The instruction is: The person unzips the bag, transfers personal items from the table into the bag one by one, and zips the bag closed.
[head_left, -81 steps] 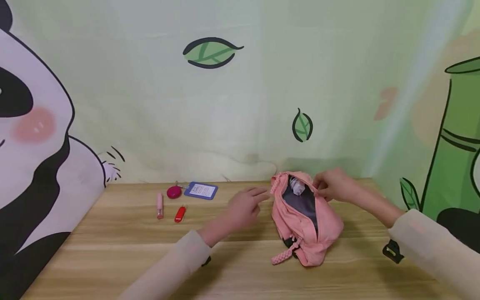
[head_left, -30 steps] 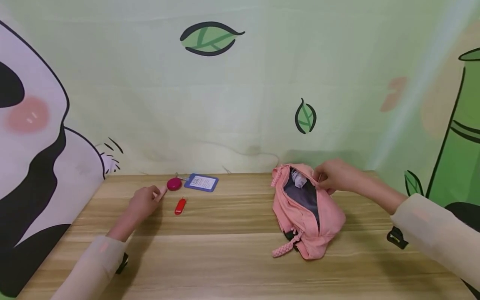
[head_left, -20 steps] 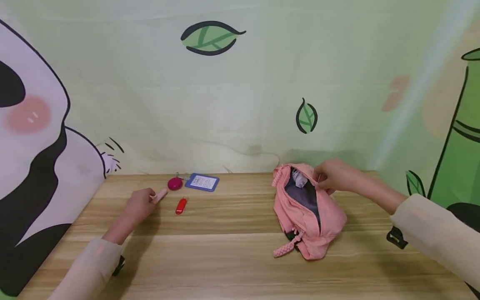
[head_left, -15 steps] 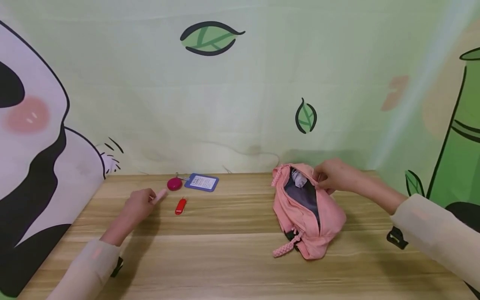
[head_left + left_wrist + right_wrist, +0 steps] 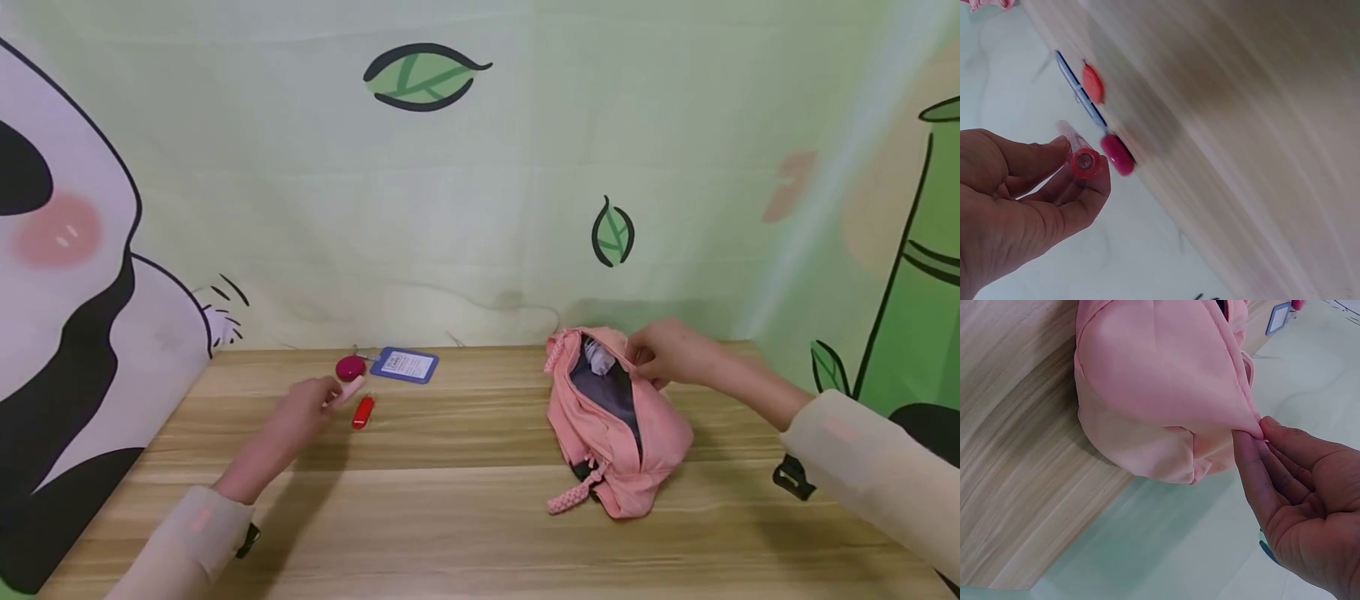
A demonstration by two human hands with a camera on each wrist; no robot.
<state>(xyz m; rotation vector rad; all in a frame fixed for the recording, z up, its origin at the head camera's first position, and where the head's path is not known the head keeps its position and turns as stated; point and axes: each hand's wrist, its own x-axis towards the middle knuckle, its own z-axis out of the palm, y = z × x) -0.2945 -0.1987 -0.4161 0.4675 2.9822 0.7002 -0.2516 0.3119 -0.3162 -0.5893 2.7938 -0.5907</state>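
Note:
My left hand (image 5: pixel 306 406) pinches a slim pink lip gloss tube (image 5: pixel 348 390) between thumb and fingers, raised over the table. In the left wrist view the tube's round reddish end (image 5: pixel 1085 161) faces the camera. My right hand (image 5: pixel 670 354) pinches the edge of the opening of a pink pouch bag (image 5: pixel 660 433), as the right wrist view shows at the cloth's corner (image 5: pixel 1250 425). The bag lies unzipped, its dark lining (image 5: pixel 603 396) showing, with a crumpled whitish item (image 5: pixel 598 358) inside. A braided zipper pull (image 5: pixel 567 498) hangs from its near end.
Left of the bag lie a blue card holder (image 5: pixel 405 364) joined to a round magenta reel (image 5: pixel 350 367), and a small red USB-stick-shaped item (image 5: pixel 363 412). The wooden table (image 5: pixel 465 433) ends at a printed backdrop (image 5: pixel 480 208).
My left hand has gone from beside the bag to the left, picked the lip gloss tube off the table, and now shifts right with it. The right hand keeps its pinch on the bag.

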